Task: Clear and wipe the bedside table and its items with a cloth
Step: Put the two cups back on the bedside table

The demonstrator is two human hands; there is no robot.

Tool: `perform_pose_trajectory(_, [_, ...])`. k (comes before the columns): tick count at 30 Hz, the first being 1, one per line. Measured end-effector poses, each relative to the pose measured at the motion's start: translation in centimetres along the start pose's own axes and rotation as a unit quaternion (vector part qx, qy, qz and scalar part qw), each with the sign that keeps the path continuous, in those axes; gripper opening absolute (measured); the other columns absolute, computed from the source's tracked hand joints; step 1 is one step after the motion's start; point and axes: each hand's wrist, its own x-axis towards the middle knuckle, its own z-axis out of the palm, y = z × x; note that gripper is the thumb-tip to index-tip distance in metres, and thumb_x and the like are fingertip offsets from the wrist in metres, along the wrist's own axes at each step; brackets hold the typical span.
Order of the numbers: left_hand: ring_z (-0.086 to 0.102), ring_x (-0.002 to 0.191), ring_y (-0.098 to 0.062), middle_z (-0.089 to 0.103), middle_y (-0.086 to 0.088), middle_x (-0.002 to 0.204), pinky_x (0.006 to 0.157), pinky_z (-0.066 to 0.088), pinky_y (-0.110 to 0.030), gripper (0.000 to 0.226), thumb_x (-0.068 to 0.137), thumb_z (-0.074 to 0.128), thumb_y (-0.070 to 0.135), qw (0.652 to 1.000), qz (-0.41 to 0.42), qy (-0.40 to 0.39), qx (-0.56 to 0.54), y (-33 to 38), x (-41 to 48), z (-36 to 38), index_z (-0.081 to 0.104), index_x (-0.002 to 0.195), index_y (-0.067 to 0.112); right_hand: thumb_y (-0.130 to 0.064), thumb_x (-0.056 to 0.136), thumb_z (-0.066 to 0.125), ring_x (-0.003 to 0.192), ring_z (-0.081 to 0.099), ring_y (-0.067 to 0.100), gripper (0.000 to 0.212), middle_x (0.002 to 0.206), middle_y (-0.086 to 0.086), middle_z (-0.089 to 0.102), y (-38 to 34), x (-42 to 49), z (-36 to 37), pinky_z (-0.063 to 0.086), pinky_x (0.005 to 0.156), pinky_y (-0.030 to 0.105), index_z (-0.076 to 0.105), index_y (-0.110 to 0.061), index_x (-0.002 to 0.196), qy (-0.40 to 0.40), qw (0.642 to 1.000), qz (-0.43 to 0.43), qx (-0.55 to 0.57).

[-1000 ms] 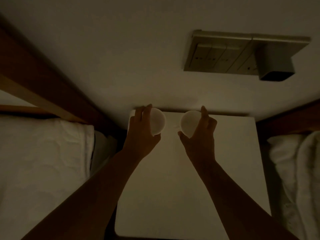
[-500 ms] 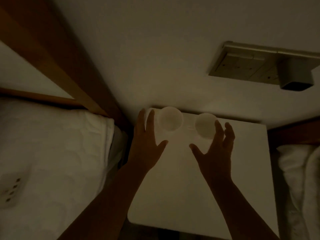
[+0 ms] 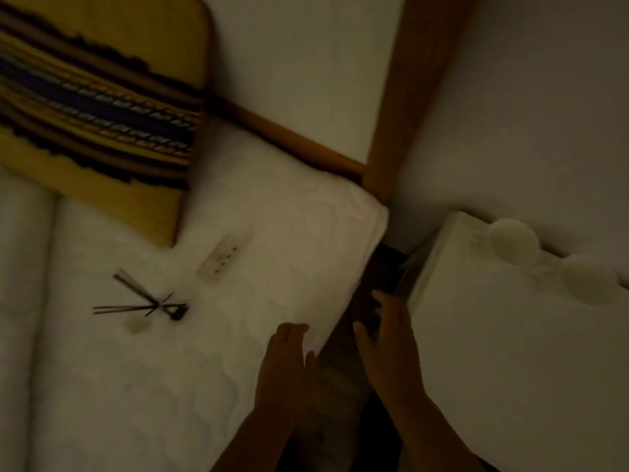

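Observation:
The white bedside table (image 3: 510,352) fills the right of the dim, blurred head view. Two white cups (image 3: 512,245) (image 3: 590,279) stand at its far edge against the wall. My left hand (image 3: 289,362) hovers over the edge of the bed (image 3: 170,369) with relaxed fingers, holding nothing. My right hand (image 3: 388,345) is over the dark gap between bed and table, fingers spread and empty. On the bed lie a white remote (image 3: 221,258), dark thin sticks (image 3: 136,301) and a small dark item (image 3: 178,311). No cloth is visible.
A yellow and purple striped cushion (image 3: 98,107) leans at the bed's head. A wooden headboard frame (image 3: 398,97) runs up the wall between bed and table. The gap beside the table is dark.
Both hands let go of the cups, which now stand at the table's back edge. The hands have pulled back and swung left toward the bed; the view has turned left too.

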Motion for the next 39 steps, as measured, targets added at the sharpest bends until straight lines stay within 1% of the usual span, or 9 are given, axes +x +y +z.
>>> perform_pose_trajectory(3, [0.050,0.117,-0.009,0.052,0.009,0.127,0.102,0.043,-0.025,0.038,0.094,0.052,0.026,0.997,-0.076,0.029,-0.003,-5.1,-1.2,-2.9,0.049,0.131,0.026,-0.030,0.092,0.060,0.106,0.052,0.004,0.049,0.125,-0.011,0.050,-3.5,0.5,4.6,0.039,0.083,0.007,0.040,-0.029,0.136,-0.149,0.988,-0.023,-0.013])
perform_pose_trajectory(7, [0.060,0.103,-0.013,0.062,0.003,0.115,0.092,0.050,-0.029,0.029,0.091,0.056,0.019,0.989,-0.123,0.075,0.014,-10.9,-1.7,-6.5,0.059,0.120,0.020,-0.032,0.091,0.060,0.092,0.058,0.005,0.037,0.106,-0.009,0.059,-8.6,2.2,9.2,0.049,0.078,0.018,0.050,-0.024,0.125,-0.240,0.959,-0.124,-0.087])
perform_pose_trajectory(11, [0.062,0.099,-0.018,0.063,-0.003,0.110,0.085,0.051,-0.029,0.030,0.087,0.061,0.018,0.978,-0.173,0.119,0.009,-16.1,-1.0,-9.4,0.059,0.117,0.017,-0.028,0.090,0.061,0.098,0.061,0.016,0.045,0.112,0.000,0.061,-13.4,3.8,12.8,0.053,0.086,0.037,0.045,-0.022,0.131,-0.245,0.941,-0.176,-0.152])
perform_pose_trajectory(15, [0.053,0.120,-0.025,0.044,-0.009,0.138,0.100,0.049,-0.040,0.078,0.083,0.071,0.028,0.957,-0.235,0.151,-0.081,-19.0,0.8,-10.7,0.029,0.147,0.015,-0.020,0.089,0.062,0.108,0.058,0.027,0.052,0.130,0.010,0.045,-16.6,6.4,15.0,0.053,0.087,0.037,0.040,-0.019,0.136,-0.149,0.929,-0.236,-0.242])
perform_pose_trajectory(19, [0.038,0.133,-0.027,0.034,-0.007,0.148,0.105,0.039,-0.039,0.097,0.076,0.079,0.028,0.957,-0.195,0.168,-0.132,-19.8,3.6,-11.1,0.018,0.151,0.016,-0.013,0.084,0.067,0.127,0.038,0.030,0.064,0.146,0.012,0.029,-17.3,9.2,16.7,0.048,0.097,0.039,0.037,-0.022,0.141,-0.111,0.883,-0.304,-0.339])
perform_pose_trajectory(23, [0.041,0.128,-0.028,0.038,-0.007,0.149,0.104,0.033,-0.030,0.083,0.076,0.078,0.032,0.968,-0.123,0.178,-0.129,-19.8,6.1,-10.8,0.034,0.145,0.015,-0.020,0.087,0.064,0.141,0.021,0.034,0.059,0.154,0.010,0.024,-16.3,11.3,17.6,0.035,0.110,0.048,0.039,-0.026,0.140,-0.160,0.837,-0.308,-0.423])
perform_pose_trajectory(27, [0.053,0.113,-0.034,0.057,-0.011,0.125,0.100,0.044,-0.046,0.059,0.069,0.083,0.020,0.939,-0.095,0.222,-0.245,-18.7,7.6,-10.8,0.051,0.116,0.034,-0.020,0.092,0.057,0.112,0.049,0.029,0.027,0.126,0.006,0.049,-15.8,12.0,17.3,0.049,0.090,0.044,0.056,-0.022,0.119,-0.179,0.866,-0.297,-0.361])
perform_pose_trajectory(32, [0.062,0.099,-0.037,0.067,-0.014,0.105,0.088,0.050,-0.055,0.040,0.067,0.084,0.011,0.941,-0.076,0.237,-0.227,-18.1,9.0,-10.6,0.065,0.102,0.015,-0.030,0.096,0.049,0.101,0.051,0.027,0.022,0.116,0.005,0.052,-14.5,11.2,15.0,0.051,0.074,0.038,0.058,-0.025,0.115,-0.145,0.887,-0.272,-0.344])
perform_pose_trajectory(39, [0.066,0.078,0.003,0.069,0.003,0.085,0.069,0.052,-0.009,0.037,0.068,0.081,-0.007,0.938,-0.027,0.153,-0.309,-10.2,8.8,-8.3,0.063,0.095,0.012,-0.032,0.099,0.045,0.099,0.057,0.027,0.027,0.112,0.009,0.055,-8.2,8.8,5.9,0.051,0.086,0.042,0.055,-0.020,0.121,-0.100,0.959,-0.127,-0.231])
